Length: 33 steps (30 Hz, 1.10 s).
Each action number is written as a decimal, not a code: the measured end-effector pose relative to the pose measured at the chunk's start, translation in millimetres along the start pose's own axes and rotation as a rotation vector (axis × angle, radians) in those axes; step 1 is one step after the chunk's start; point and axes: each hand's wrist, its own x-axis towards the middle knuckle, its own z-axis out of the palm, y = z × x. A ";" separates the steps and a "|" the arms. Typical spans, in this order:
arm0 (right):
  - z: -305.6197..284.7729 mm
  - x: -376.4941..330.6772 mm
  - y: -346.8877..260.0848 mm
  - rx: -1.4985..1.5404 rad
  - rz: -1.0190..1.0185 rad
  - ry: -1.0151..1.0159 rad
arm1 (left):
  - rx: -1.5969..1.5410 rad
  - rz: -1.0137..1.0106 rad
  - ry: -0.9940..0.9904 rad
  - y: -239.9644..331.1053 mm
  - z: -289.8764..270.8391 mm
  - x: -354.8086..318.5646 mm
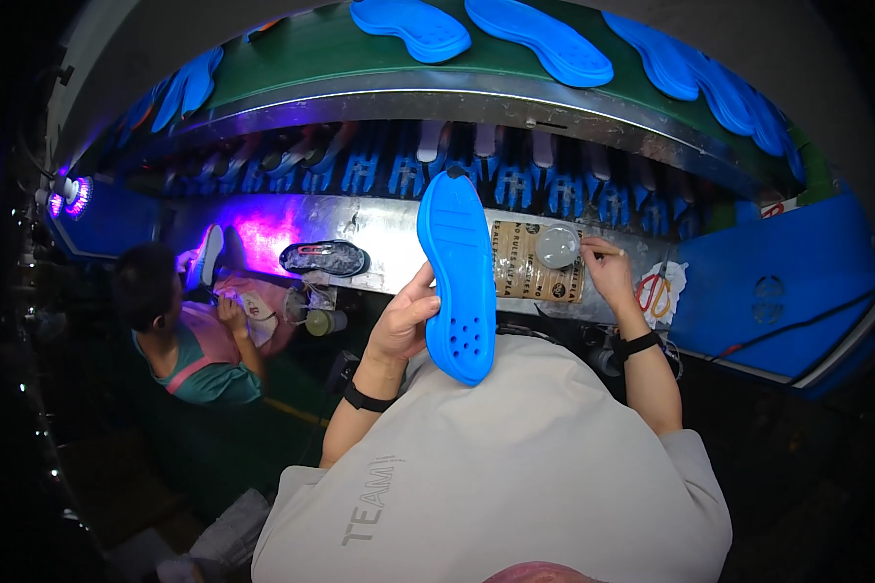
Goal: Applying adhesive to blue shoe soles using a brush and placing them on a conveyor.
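Note:
My left hand (408,316) grips a long blue shoe sole (462,277) by its left edge, thumb across its face. The sole stands nearly upright in front of my chest, with a group of small holes at the lower end and ridges toward the top. A dark spot marks its upper tip. On the right, my right hand (608,267) is at the edge of a clear round cup (558,247), fingers pinched together. Whatever those fingers hold is too small to make out. Beneath the cup lies a piece of printed brown cardboard (515,262).
Across the metal bench (389,219), a dark sole (323,257) lies left. Scissors (654,291) rest on white paper at right. Blue soles (544,41) lie on the green belt (321,58) above. A co-worker (199,330) holds a sole (211,255) near a purple lamp (71,196).

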 end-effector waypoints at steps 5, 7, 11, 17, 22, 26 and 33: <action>-9.5 -1.1 -43.9 0.290 -0.137 0.029 | 0.077 -0.017 0.007 12.5 7.1 4.2; -22.8 -0.5 -83.0 0.501 -0.078 -0.014 | 0.092 -0.027 -0.007 13.2 9.5 6.2; -42.0 0.2 -137.8 0.770 -0.168 -0.104 | 0.110 -0.024 -0.013 11.4 17.3 9.6; -39.2 11.3 -157.0 0.667 -0.304 -0.080 | 0.157 -0.026 -0.032 14.4 31.4 14.6; -48.1 9.4 -153.8 0.502 -0.492 -0.143 | 0.169 -0.015 -0.031 20.7 30.0 15.3; -48.7 10.2 -153.8 0.547 -0.470 -0.200 | 0.215 -0.009 -0.017 24.1 32.7 15.5; -45.9 16.6 -156.7 0.701 -0.305 -0.027 | 0.231 -0.032 -0.073 28.6 36.5 15.8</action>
